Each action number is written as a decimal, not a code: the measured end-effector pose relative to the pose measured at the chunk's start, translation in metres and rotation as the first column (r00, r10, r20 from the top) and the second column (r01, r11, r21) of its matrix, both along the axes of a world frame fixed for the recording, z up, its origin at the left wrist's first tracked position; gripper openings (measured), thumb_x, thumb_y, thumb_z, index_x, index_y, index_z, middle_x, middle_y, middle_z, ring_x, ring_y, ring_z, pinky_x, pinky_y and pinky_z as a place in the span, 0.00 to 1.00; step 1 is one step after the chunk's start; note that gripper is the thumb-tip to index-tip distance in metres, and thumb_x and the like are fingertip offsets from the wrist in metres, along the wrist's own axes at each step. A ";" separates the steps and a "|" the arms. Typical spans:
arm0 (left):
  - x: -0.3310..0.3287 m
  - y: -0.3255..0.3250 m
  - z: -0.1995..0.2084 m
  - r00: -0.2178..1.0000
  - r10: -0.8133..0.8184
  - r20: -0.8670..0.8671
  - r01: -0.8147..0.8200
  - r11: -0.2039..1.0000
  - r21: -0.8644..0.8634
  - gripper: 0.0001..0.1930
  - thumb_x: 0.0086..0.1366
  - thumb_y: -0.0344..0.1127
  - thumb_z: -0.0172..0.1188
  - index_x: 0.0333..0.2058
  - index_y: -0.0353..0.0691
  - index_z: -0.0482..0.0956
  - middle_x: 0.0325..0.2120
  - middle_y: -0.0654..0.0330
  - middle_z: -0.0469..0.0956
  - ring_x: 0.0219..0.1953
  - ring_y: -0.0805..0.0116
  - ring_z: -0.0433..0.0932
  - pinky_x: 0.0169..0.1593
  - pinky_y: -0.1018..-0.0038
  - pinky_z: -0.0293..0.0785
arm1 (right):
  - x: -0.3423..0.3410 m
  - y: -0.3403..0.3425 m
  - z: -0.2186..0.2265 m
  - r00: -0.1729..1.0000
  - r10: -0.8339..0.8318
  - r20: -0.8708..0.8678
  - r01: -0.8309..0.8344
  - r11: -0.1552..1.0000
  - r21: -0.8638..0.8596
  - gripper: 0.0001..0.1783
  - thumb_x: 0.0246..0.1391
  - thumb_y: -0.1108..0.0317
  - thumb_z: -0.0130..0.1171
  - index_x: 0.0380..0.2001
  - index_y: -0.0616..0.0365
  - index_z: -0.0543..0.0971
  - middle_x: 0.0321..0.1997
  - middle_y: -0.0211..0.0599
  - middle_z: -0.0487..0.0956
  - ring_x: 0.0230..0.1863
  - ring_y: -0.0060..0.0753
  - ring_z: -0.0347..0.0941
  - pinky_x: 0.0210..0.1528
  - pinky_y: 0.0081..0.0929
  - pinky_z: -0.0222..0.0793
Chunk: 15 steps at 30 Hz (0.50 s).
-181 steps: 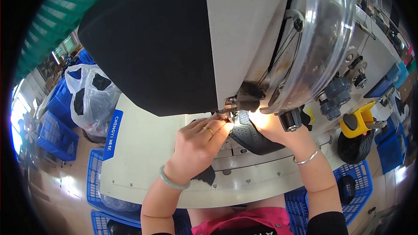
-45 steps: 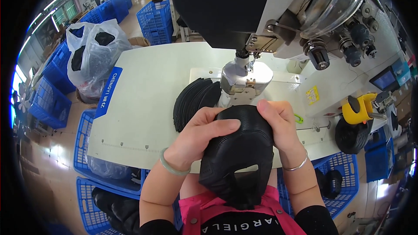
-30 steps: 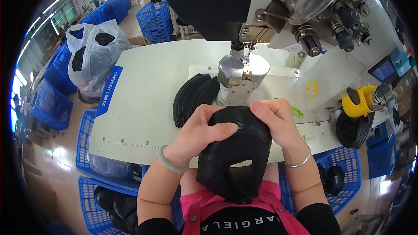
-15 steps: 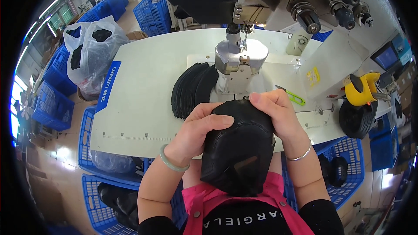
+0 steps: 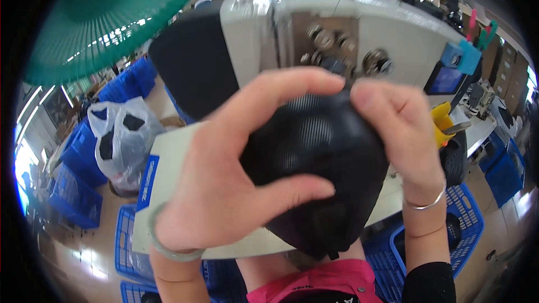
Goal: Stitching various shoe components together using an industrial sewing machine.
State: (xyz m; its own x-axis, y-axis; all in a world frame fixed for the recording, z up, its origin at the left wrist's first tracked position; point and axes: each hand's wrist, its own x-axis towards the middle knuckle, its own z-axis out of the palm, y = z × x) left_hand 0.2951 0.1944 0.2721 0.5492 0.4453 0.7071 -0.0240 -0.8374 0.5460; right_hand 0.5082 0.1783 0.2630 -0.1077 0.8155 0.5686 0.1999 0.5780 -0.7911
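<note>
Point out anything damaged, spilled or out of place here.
Nothing stands out. The black shoe piece is between the left hand and right hand with no visible tear, though blur hides small flaws. The white bag left of the table stands upright, and no spill shows.

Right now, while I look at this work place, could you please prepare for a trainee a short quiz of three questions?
1. True or false: the right grip is at the upper edge of the black piece.
2. Which wrist wears the pale green bangle: a) left, b) right?
3. Fill in: the plastic bag is to the ____ of the pale table.

Key: 1. True; 2. a; 3. left.
</note>
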 end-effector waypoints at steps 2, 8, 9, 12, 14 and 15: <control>0.017 0.014 0.046 0.993 0.040 -0.110 -0.022 0.988 0.155 0.36 0.45 0.24 0.74 0.55 0.30 0.71 0.51 0.55 0.75 0.54 0.68 0.74 0.60 0.74 0.67 | 0.017 0.006 0.041 0.998 -0.056 -0.007 0.056 0.991 0.118 0.20 0.65 0.56 0.53 0.26 0.60 0.80 0.23 0.19 0.75 0.24 0.07 0.65 0.25 0.13 0.59; 0.057 0.045 0.147 0.939 0.285 -0.193 -0.212 0.920 0.329 0.24 0.61 0.34 0.66 0.56 0.36 0.74 0.41 0.59 0.80 0.44 0.72 0.78 0.50 0.78 0.75 | 0.052 0.067 0.152 0.894 -0.439 0.090 0.344 0.801 0.489 0.25 0.60 0.50 0.58 0.33 0.67 0.83 0.24 0.28 0.80 0.22 0.14 0.73 0.25 0.16 0.68; 0.060 0.052 0.154 0.933 0.261 -0.249 -0.216 0.957 0.192 0.24 0.62 0.35 0.65 0.56 0.36 0.74 0.42 0.59 0.80 0.44 0.72 0.78 0.50 0.77 0.74 | 0.057 0.088 0.167 0.771 -0.587 0.248 0.380 0.736 0.561 0.26 0.60 0.51 0.57 0.33 0.70 0.82 0.24 0.33 0.80 0.22 0.18 0.72 0.26 0.20 0.69; 0.070 0.087 0.135 0.932 0.296 -0.210 -0.161 0.856 0.492 0.25 0.62 0.35 0.64 0.57 0.34 0.71 0.44 0.56 0.80 0.44 0.71 0.76 0.52 0.76 0.70 | 0.070 0.110 0.153 0.733 -0.540 0.413 0.313 0.808 0.500 0.27 0.63 0.53 0.54 0.33 0.74 0.79 0.23 0.36 0.78 0.25 0.22 0.70 0.31 0.26 0.70; 0.067 0.075 0.126 0.912 0.368 -0.183 -0.245 0.844 0.478 0.26 0.62 0.35 0.64 0.57 0.36 0.71 0.44 0.53 0.80 0.45 0.69 0.76 0.54 0.74 0.70 | 0.069 0.106 0.146 0.798 -0.482 0.361 0.250 0.810 0.530 0.23 0.60 0.55 0.52 0.31 0.70 0.80 0.27 0.60 0.77 0.32 0.58 0.75 0.40 0.41 0.70; 0.067 0.071 0.125 0.889 0.422 -0.180 -0.301 0.833 0.465 0.26 0.62 0.35 0.64 0.58 0.36 0.71 0.43 0.52 0.80 0.46 0.68 0.76 0.54 0.73 0.70 | 0.068 0.103 0.148 0.797 -0.486 0.358 0.250 0.806 0.537 0.23 0.60 0.55 0.52 0.31 0.70 0.80 0.27 0.60 0.77 0.32 0.58 0.75 0.40 0.41 0.70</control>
State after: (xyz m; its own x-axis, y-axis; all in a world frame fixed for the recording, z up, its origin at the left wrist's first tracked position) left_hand 0.3624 0.2654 0.3975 0.5987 0.3489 0.7210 0.4198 -0.9033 0.0885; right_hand 0.5761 0.2816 0.4115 -0.1943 0.5174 0.8334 0.7390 0.6359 -0.2225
